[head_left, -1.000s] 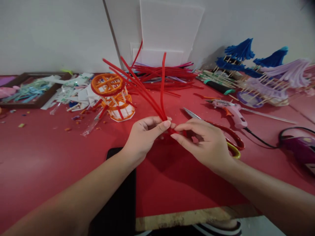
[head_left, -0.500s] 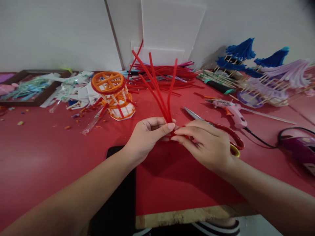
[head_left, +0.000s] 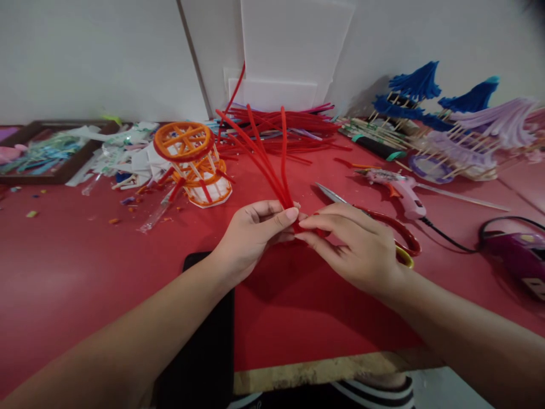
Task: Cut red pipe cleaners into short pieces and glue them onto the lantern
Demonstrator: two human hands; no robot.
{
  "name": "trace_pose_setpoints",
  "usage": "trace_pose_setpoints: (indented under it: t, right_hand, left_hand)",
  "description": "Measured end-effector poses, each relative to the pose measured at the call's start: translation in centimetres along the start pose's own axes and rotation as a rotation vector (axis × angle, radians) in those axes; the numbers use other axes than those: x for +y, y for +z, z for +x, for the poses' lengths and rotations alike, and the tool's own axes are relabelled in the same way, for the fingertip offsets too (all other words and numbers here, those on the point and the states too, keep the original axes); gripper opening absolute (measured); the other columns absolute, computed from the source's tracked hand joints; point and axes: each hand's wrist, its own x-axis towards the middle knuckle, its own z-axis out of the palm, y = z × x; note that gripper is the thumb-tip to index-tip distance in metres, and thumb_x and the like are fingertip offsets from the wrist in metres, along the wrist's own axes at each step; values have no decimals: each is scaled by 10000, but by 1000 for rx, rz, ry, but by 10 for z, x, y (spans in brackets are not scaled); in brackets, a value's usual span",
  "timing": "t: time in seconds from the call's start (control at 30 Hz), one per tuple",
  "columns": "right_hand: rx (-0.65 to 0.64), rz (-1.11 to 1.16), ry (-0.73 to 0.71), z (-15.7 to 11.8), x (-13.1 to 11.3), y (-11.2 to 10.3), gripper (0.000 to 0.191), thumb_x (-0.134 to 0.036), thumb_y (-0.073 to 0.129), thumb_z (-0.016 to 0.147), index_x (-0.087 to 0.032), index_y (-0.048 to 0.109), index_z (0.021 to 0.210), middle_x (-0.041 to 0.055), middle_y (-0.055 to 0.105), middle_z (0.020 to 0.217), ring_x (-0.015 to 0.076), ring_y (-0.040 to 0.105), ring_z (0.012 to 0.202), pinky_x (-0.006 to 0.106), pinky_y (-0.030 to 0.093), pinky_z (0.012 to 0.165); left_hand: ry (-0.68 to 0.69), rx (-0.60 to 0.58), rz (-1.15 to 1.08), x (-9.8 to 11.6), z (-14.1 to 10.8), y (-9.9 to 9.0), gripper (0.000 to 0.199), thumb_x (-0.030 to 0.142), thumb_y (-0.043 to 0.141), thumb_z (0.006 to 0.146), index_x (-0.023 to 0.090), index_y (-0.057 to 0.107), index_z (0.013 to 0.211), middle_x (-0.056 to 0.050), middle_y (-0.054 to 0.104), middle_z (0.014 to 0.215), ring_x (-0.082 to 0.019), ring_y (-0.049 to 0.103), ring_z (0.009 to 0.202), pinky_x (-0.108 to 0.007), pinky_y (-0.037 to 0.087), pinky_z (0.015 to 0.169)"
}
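Observation:
Several red pipe cleaners (head_left: 272,170) fan upward from my left hand (head_left: 255,233), whose thumb and fingers pinch them near their lower ends. My right hand (head_left: 353,244) meets it from the right, thumb and forefinger closed on the lower part of the same pipe cleaners. Those lower ends are mostly hidden by my fingers. Scissors (head_left: 394,227) with red and yellow handles lie partly under my right hand. To the left behind my hands stands a small orange and white tower (head_left: 185,142) of sticks and pipe cleaners, with red pieces on it.
More red pipe cleaners (head_left: 293,128) lie in a heap by the wall. A pink glue gun (head_left: 404,193) with a cord rests at right, before blue roof models (head_left: 413,85) and lilac ones. Scraps and a brown tray (head_left: 63,170) are at left; a black flat object (head_left: 204,341) lies nearer me.
The upper ends of the red pipe cleaners have tipped to the left and lower. Both hands keep their grip in nearly the same place, and the view has shifted slightly.

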Motion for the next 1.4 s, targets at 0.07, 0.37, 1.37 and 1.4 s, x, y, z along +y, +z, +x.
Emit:
trace_pose_setpoints:
  t: [0.07,0.37,1.37,1.4]
  right_hand:
    - [3,-2,29,0,-1,-1,57,-203,654,889,-249,656,922,23,735,824,155,696,755,286,580,721]
    - [10,39,66,2,0,-2,88,-228,698,847,-229,669,930,36,729,821,166,688,751,297,576,718]
    - [14,652,718,7,-10,4,70,-234,739,786,-187,688,795,-31,690,615,88,640,503,179,549,491]
    - [17,650,721,7,-11,4,74,-234,738,784,-185,683,792,-30,690,615,90,639,497,183,551,487]
  left_hand:
    - [10,-3,-15,0,0,1,192,251,846,684,146,686,666,26,718,714,-44,635,599,-157,545,629]
    - [23,1,-28,-1,1,2,235,241,856,663,138,646,641,26,700,708,-40,613,596,-146,515,603]
    - [182,89,147,-4,2,0,217,322,860,655,165,713,682,15,698,674,-77,615,627,-185,520,646]
    - [178,88,141,-3,2,0,216,318,864,649,164,718,687,15,698,673,-74,615,627,-181,521,647]
